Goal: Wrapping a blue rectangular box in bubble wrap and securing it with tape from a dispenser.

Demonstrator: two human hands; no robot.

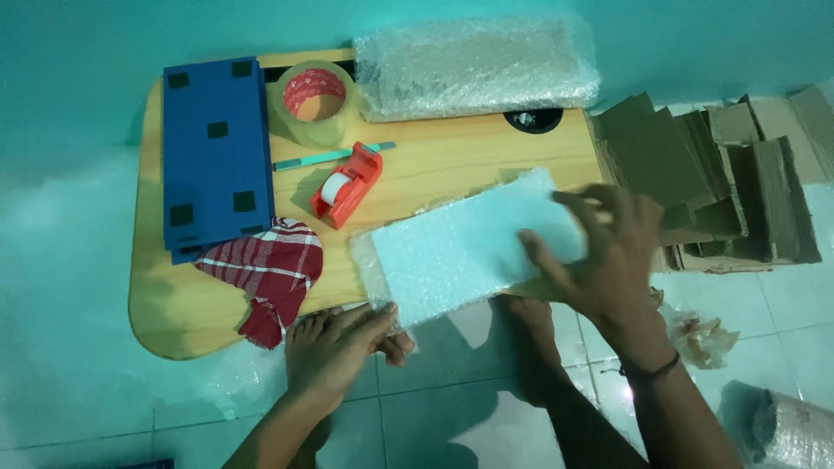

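Note:
A flat light-blue slab wrapped in bubble wrap (460,247) lies slanted across the near right part of a low wooden table (434,152). My left hand (334,347) pinches the wrap's near left corner at the table's front edge. On the slab's right end rests my right hand (608,252), fingers spread and pressing down. A dark band circles the right wrist.
On the table: a stack of blue panels (213,143) at the left, a big roll of clear tape (313,100), a red tape dispenser (347,184), a teal pen (334,156), a red checked cloth (271,274), a bubble-wrapped bundle (473,65). Cardboard pieces (721,182) lie right.

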